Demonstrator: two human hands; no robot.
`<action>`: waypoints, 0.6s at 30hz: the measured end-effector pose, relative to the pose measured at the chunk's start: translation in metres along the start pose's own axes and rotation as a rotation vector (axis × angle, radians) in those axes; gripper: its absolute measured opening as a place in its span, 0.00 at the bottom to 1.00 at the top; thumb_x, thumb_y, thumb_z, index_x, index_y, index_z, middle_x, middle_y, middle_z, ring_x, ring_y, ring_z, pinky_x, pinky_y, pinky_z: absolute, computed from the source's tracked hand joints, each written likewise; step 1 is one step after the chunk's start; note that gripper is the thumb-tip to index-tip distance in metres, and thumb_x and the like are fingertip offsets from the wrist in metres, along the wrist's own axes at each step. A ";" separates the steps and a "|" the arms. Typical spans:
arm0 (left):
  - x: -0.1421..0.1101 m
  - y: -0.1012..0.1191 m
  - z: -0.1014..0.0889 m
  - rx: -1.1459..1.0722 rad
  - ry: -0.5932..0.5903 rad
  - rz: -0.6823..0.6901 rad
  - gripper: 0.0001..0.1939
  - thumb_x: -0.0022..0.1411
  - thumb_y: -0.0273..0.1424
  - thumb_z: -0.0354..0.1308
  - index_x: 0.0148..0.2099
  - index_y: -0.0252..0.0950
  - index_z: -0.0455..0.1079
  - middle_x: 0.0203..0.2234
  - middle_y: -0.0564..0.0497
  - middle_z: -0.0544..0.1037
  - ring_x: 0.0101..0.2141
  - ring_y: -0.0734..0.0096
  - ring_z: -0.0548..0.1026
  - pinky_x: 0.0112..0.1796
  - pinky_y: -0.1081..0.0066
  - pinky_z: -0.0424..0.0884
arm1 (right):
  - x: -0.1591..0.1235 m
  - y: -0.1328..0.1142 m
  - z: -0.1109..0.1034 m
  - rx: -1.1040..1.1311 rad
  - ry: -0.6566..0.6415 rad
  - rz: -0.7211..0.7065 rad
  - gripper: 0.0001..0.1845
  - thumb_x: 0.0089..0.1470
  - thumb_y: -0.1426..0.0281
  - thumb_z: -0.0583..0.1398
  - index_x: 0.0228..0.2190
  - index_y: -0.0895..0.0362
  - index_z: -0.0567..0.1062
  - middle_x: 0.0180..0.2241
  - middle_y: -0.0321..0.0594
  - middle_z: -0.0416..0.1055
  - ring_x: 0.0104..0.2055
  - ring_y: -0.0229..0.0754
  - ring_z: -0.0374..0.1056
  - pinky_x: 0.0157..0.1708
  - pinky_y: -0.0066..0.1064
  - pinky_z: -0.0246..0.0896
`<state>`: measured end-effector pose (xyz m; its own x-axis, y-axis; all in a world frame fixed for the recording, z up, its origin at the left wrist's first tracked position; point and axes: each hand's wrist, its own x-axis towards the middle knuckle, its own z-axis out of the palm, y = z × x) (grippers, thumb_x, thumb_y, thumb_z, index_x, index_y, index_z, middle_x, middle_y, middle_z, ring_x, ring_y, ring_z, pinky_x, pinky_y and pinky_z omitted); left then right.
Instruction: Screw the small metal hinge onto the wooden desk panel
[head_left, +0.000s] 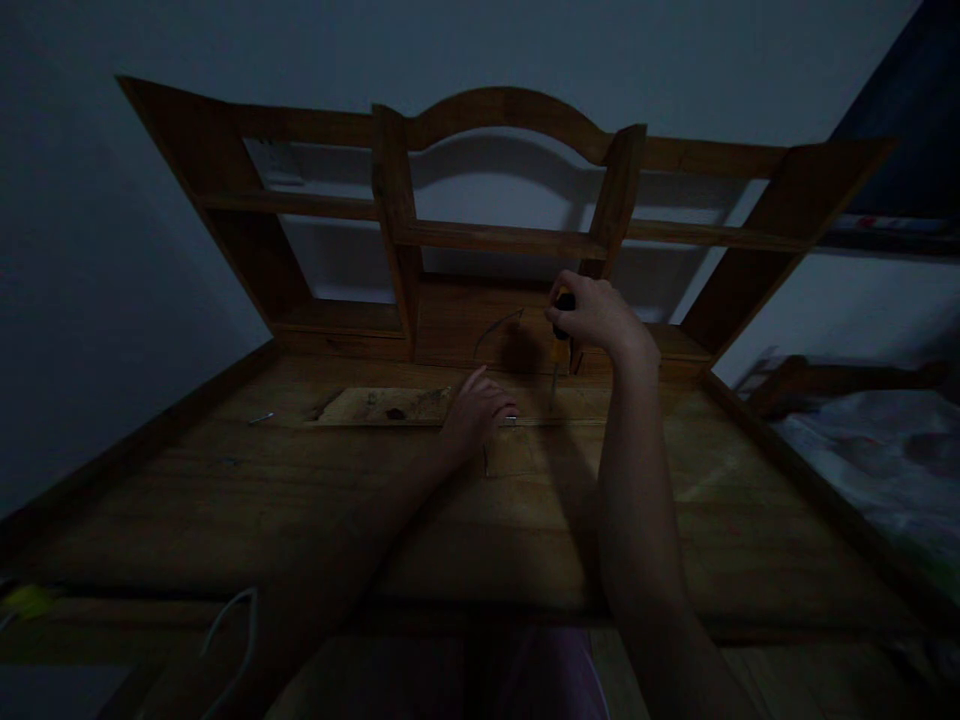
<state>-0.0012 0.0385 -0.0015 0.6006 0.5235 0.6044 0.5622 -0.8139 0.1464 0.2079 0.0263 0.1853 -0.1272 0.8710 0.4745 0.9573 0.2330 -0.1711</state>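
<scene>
In my right hand point(594, 312) is a screwdriver point(556, 352) with a black and yellow handle. My fingers close round the top of the handle, and the thin shaft points down to a narrow wooden strip point(349, 405) lying on the desk. My left hand point(478, 408) rests on the strip, left of the screwdriver, its fingers stretched out. Beside these fingertips is a small shiny metal piece point(511, 419); whether they touch it, I cannot tell. The strip has a dark knot and a rough left end. Dim light hides whatever is under the screwdriver tip.
The wooden desktop point(420, 540) carries a shelf unit point(506, 240) along its back. A small metal item point(261, 418) lies at the left. A thin curved wire point(495, 325) rises behind my left hand. At the front left is a white cable point(251, 625).
</scene>
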 end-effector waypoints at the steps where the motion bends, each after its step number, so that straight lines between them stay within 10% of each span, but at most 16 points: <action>1: 0.000 0.000 0.000 0.012 -0.013 0.009 0.10 0.71 0.29 0.56 0.45 0.43 0.80 0.38 0.55 0.84 0.45 0.67 0.77 0.69 0.47 0.54 | 0.000 0.000 0.000 0.001 0.003 0.000 0.15 0.55 0.65 0.61 0.44 0.55 0.76 0.42 0.50 0.79 0.46 0.58 0.76 0.44 0.44 0.68; 18: 0.001 0.019 -0.002 0.129 -0.003 -0.042 0.09 0.71 0.34 0.57 0.41 0.38 0.78 0.35 0.50 0.82 0.42 0.62 0.75 0.64 0.51 0.62 | 0.000 -0.003 0.003 -0.003 0.005 -0.010 0.15 0.55 0.64 0.59 0.44 0.53 0.75 0.43 0.50 0.79 0.48 0.58 0.75 0.47 0.46 0.67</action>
<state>0.0089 0.0232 0.0038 0.5767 0.5574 0.5973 0.6550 -0.7524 0.0697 0.2044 0.0273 0.1831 -0.1358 0.8664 0.4805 0.9567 0.2406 -0.1636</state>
